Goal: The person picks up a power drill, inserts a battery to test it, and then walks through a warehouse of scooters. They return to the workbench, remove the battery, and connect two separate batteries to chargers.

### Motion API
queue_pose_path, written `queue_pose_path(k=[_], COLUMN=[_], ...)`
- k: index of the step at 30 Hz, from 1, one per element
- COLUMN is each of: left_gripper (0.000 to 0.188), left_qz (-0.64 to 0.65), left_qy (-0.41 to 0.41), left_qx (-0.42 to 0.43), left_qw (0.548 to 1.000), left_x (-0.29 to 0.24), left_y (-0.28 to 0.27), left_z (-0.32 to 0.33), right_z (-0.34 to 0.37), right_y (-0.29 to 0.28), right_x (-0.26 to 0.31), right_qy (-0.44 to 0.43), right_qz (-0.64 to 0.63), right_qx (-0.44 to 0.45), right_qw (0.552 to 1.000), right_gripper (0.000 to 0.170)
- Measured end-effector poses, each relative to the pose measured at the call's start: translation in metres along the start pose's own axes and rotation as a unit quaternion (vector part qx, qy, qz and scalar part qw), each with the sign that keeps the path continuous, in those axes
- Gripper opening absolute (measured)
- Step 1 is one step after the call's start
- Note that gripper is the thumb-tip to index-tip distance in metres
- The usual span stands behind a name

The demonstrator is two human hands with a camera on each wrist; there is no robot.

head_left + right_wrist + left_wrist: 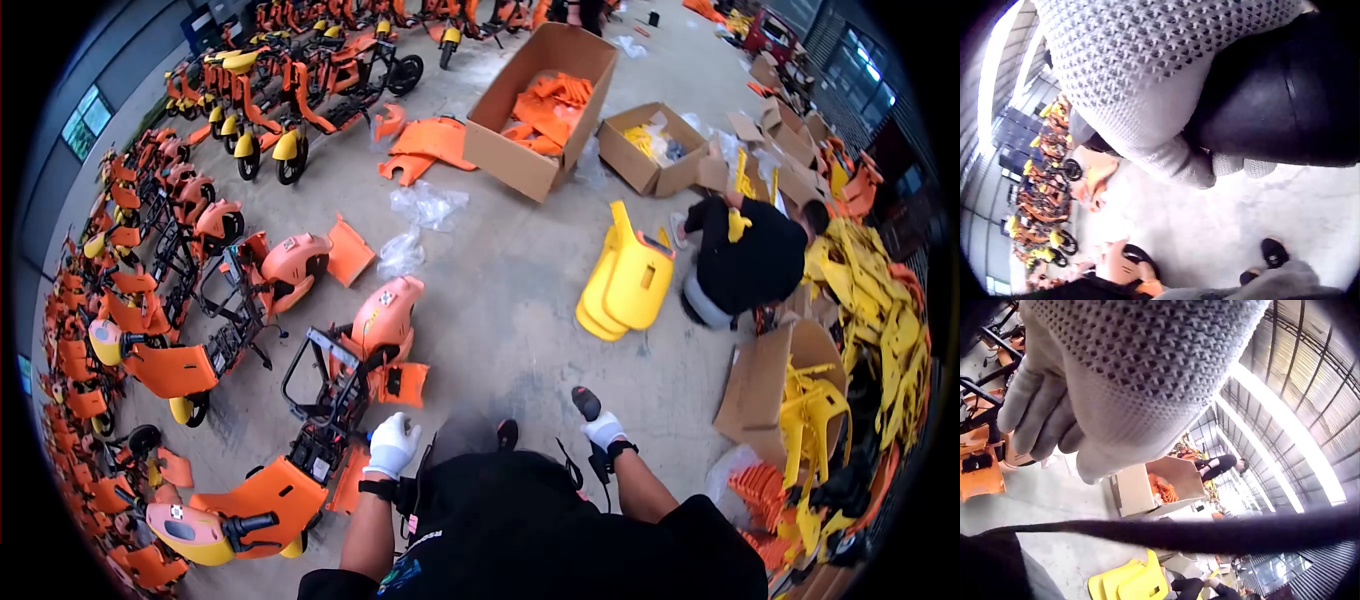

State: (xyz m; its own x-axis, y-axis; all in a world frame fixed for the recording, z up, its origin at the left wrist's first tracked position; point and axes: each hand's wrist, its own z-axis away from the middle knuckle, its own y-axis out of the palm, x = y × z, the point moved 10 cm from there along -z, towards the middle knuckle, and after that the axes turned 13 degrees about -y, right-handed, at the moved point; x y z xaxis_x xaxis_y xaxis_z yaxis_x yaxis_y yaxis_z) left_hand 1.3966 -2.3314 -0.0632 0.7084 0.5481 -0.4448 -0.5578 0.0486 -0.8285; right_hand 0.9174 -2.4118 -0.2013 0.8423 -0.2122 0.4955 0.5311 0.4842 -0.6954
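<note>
Right grip: gripping a dark, rounded object, gloved fingers curled round it, fingertips showing at its lower edge. Can't tell what the object is; its far end is out of the right wrist view.

Left grip: open, fingers relaxed and slightly bent, holding nothing. Nearest to it: partly stripped scooter just to its left, bare black frame exposed, orange front shell lower left, orange panel just ahead.

Ahead of right grip, well apart: yellow body panels on the floor, a crouching person to their right. Farther ahead: large open carton with orange parts inside, smaller open carton beside it. Right of right grip: tipped carton with yellow parts, stacked orange pieces below that. Rows of orange scooters well left of left grip.
</note>
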Motion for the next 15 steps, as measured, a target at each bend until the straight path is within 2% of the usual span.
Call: queue_pose_path(k=[1, 2, 4, 5, 6, 7, 9, 11, 13, 14, 15], left_gripper=[0.031, 0.033, 0.035, 0.037, 0.041, 0.042, 0.043, 0.041, 0.037, 0.037, 0.034], left_qz=[0.017, 0.019, 0.055, 0.091, 0.15, 0.173, 0.329, 0.473, 0.552, 0.553, 0.591], left_qy=[-0.012, -0.019, -0.021, -0.018, -0.003, -0.006, -0.022, -0.051, -0.075, -0.073, -0.093], left_qx=[0.008, 0.01, 0.001, -0.007, 0.0, -0.014, 0.019, 0.067, 0.119, 0.119, 0.166], left_qw=[1.0, 1.0, 0.998, 0.996, 0.989, 0.985, 0.944, 0.877, 0.822, 0.821, 0.784], left_x=[-0.003, -0.008, -0.032, -0.048, -0.075, -0.078, -0.089, -0.139, -0.169, -0.184, -0.21], left_y=[0.002, 0.003, -0.002, -0.008, -0.022, -0.015, 0.0, -0.024, -0.024, -0.032, -0.04], left_z=[-0.012, -0.026, -0.058, -0.078, -0.094, -0.125, -0.188, -0.228, -0.277, -0.295, -0.307], right_z=[-0.019, -0.037, -0.075, -0.09, -0.088, -0.088, -0.098, -0.111, -0.119, -0.133, -0.146], right_y=[-0.017, -0.023, -0.047, -0.059, -0.083, -0.107, -0.135, -0.164, -0.19, -0.193, -0.197], right_x=[0.026, 0.042, 0.107, 0.129, 0.176, 0.22, 0.287, 0.342, 0.394, 0.407, 0.417], right_qy=[-0.046, -0.049, -0.195, -0.197, -0.238, -0.279, -0.323, -0.443, -0.484, -0.489, -0.491], right_qz=[-0.01, -0.008, -0.191, -0.191, -0.195, -0.197, -0.18, -0.177, -0.176, -0.129, -0.082], right_qx=[-0.044, -0.04, -0.069, -0.069, -0.05, -0.032, 0.048, 0.04, 0.085, 0.101, 0.116], right_qw=[0.998, 0.998, 0.959, 0.959, 0.95, 0.939, 0.928, 0.878, 0.853, 0.857, 0.86], right_gripper=[0.027, 0.027, 0.026, 0.026, 0.028, 0.031, 0.035, 0.039, 0.046, 0.048, 0.051])
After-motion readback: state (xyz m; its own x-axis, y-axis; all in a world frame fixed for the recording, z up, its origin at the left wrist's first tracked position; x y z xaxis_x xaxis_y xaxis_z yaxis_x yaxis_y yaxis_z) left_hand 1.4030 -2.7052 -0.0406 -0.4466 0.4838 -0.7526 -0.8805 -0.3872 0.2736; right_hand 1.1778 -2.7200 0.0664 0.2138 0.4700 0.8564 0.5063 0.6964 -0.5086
